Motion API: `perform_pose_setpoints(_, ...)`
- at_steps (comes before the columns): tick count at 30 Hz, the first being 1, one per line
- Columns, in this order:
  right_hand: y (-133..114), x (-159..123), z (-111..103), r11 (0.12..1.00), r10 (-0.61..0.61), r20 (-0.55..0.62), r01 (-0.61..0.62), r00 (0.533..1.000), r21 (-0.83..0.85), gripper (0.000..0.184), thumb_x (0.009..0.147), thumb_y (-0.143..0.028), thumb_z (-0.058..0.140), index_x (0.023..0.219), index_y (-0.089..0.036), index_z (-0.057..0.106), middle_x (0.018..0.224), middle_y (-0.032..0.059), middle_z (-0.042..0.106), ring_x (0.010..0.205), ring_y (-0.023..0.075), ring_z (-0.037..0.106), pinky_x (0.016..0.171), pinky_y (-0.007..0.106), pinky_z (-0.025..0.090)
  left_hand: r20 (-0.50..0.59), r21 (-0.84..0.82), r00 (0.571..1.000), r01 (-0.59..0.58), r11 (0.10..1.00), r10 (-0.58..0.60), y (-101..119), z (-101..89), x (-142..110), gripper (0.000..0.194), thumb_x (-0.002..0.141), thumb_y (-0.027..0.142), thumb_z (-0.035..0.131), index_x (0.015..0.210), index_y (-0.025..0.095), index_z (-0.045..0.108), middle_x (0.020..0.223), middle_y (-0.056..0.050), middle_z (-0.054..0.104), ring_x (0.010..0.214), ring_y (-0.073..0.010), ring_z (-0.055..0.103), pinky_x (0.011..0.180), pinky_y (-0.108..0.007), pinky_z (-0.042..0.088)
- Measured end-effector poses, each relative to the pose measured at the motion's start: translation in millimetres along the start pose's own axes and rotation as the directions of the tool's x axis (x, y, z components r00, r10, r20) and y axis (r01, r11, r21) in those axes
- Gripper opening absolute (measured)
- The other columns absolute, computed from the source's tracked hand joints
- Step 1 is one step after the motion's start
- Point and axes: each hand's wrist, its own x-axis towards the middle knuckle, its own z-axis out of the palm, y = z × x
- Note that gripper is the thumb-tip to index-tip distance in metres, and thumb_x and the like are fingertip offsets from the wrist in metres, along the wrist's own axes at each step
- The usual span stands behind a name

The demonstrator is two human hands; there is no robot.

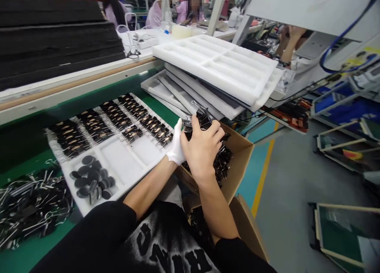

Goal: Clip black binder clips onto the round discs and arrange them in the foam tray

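Note:
Over a cardboard box (242,166) of black binder clips, my two hands cup a cluster of binder clips (203,116) between them. My left hand (177,144), in a white glove, is closed against the left side of the cluster; its fingers are partly hidden. Bare and curled, my right hand (203,146) grips the clips from above. To the left lies a white foam tray (118,156) with rows of black binder clips (92,124) in its far compartments. Round black discs (92,178) lie in its near left compartment.
Loose binder clips (32,205) are heaped on the green tabletop at left. White foam trays (213,63) are stacked behind my hands. Black sheets (56,39) are piled at the far left. Co-workers (190,8) sit beyond. Framed racks (341,229) stand on the floor at right.

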Motion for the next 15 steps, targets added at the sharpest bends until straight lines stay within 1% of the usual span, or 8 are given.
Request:
perform_pose_setpoints(1, -13, 2, -3, 1.000, -0.023, 0.018, 0.023, 1.000, 0.010, 0.046, 0.094, -0.035, 0.063, 0.140, -0.029, 0.062, 0.141, 0.0241, 0.038, 0.132, 0.0548, 0.037, 0.091, 0.089, 0.044, -0.037, -0.024, 0.998, -0.058, 0.998, 0.057, 10, -8.4, -6, 0.098, 0.088, 0.095, 0.016, 0.139, 0.027, 0.064, 0.109, -0.009, 0.077, 0.131, -0.0394, 0.062, 0.102, -0.053, 0.061)
perform_pose_setpoints(3, -40, 4, -6, 0.995, -0.088, 0.043, 0.086, 0.995, 0.045, 0.049, 0.093, -0.034, 0.065, 0.142, -0.030, 0.061, 0.141, 0.0229, 0.037, 0.133, 0.0552, 0.036, 0.093, 0.090, 0.042, -0.119, -0.087, 0.976, -0.190, 0.978, 0.179, 31, -28.2, -19, 0.093, 0.091, 0.093, 0.021, 0.141, 0.027, 0.063, 0.111, -0.009, 0.076, 0.133, -0.0401, 0.061, 0.101, -0.053, 0.062)
perform_pose_setpoints(5, -68, 2, -5, 0.975, -0.188, 0.041, 0.181, 0.981, 0.129, 0.048, 0.095, -0.036, 0.063, 0.142, -0.031, 0.059, 0.143, 0.0219, 0.034, 0.135, 0.0563, 0.033, 0.093, 0.092, 0.041, -0.200, -0.107, 0.940, -0.302, 0.947, 0.277, 51, -52.5, -35, 0.089, 0.093, 0.091, 0.024, 0.143, 0.027, 0.061, 0.115, -0.008, 0.076, 0.134, -0.0400, 0.060, 0.101, -0.052, 0.062)
perform_pose_setpoints(7, -97, -5, 1, 0.923, -0.307, 0.015, 0.293, 0.952, 0.250, 0.046, 0.098, -0.040, 0.058, 0.143, -0.032, 0.056, 0.146, 0.0206, 0.032, 0.138, 0.0571, 0.030, 0.092, 0.092, 0.042, -0.296, -0.093, 0.890, -0.389, 0.917, 0.347, 70, -80.9, -54, 0.087, 0.093, 0.089, 0.025, 0.143, 0.027, 0.061, 0.116, -0.007, 0.075, 0.136, -0.0404, 0.059, 0.100, -0.052, 0.062)
perform_pose_setpoints(9, -128, -16, 9, 0.835, -0.419, -0.034, 0.399, 0.908, 0.379, 0.046, 0.101, -0.045, 0.054, 0.146, -0.035, 0.052, 0.146, 0.0190, 0.033, 0.140, 0.0558, 0.028, 0.093, 0.088, 0.046, -0.428, -0.050, 0.816, -0.450, 0.891, 0.388, 84, -112.1, -79, 0.085, 0.094, 0.089, 0.026, 0.142, 0.027, 0.061, 0.116, -0.006, 0.075, 0.137, -0.0403, 0.058, 0.101, -0.051, 0.062)
perform_pose_setpoints(11, -160, -33, 17, 0.743, -0.505, -0.060, 0.469, 0.861, 0.477, 0.048, 0.101, -0.046, 0.054, 0.148, -0.036, 0.049, 0.144, 0.0176, 0.034, 0.139, 0.0537, 0.030, 0.094, 0.083, 0.049, -0.562, 0.001, 0.721, -0.490, 0.872, 0.406, 92, -144.5, -108, 0.085, 0.095, 0.089, 0.025, 0.140, 0.027, 0.062, 0.115, -0.006, 0.075, 0.137, -0.0398, 0.058, 0.100, -0.050, 0.062)
perform_pose_setpoints(13, -194, -54, 23, 0.692, -0.579, 0.007, 0.487, 0.815, 0.533, 0.051, 0.099, -0.042, 0.056, 0.149, -0.036, 0.049, 0.142, 0.0172, 0.035, 0.138, 0.0528, 0.033, 0.093, 0.081, 0.051, -0.662, 0.052, 0.620, -0.523, 0.851, 0.422, 94, -176.9, -142, 0.084, 0.095, 0.088, 0.025, 0.139, 0.027, 0.063, 0.116, -0.006, 0.075, 0.138, -0.0388, 0.058, 0.101, -0.049, 0.062)
perform_pose_setpoints(15, -227, -79, 30, 0.672, -0.648, 0.135, 0.480, 0.749, 0.565, 0.053, 0.097, -0.038, 0.060, 0.150, -0.034, 0.051, 0.141, 0.0179, 0.034, 0.136, 0.0530, 0.036, 0.091, 0.079, 0.052, -0.729, 0.101, 0.529, -0.544, 0.833, 0.434, 88, -209.3, -177, 0.082, 0.096, 0.086, 0.024, 0.138, 0.028, 0.064, 0.116, -0.005, 0.075, 0.138, -0.0376, 0.058, 0.102, -0.048, 0.062)
